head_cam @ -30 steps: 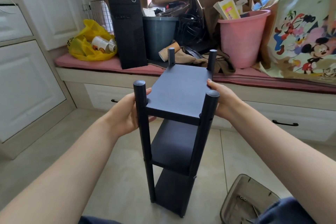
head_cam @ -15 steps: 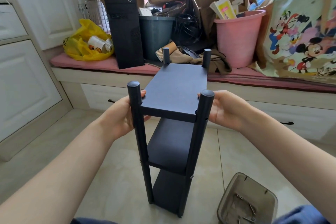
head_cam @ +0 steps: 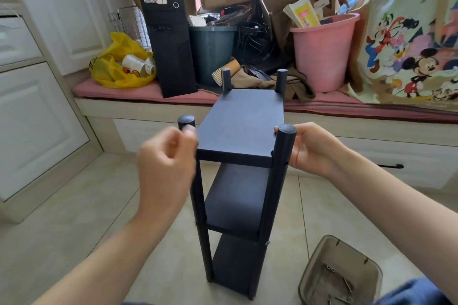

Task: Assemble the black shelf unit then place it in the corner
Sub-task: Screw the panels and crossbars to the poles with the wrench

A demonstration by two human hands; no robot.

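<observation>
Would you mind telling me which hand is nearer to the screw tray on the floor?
Right. The right hand holds the right side of the black shelf unit, above the screw tray; the left hand, blurred, is at the front-left post, farther across.

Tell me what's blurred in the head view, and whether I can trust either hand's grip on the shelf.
Head view: the left hand is smeared by motion blur beside the front-left post, so its grip is unreadable; the right hand, holding the shelf unit at its front-right post, is sharp; soft daylight, no glare on its matte surface; wide-angle bowing at edges.
</observation>
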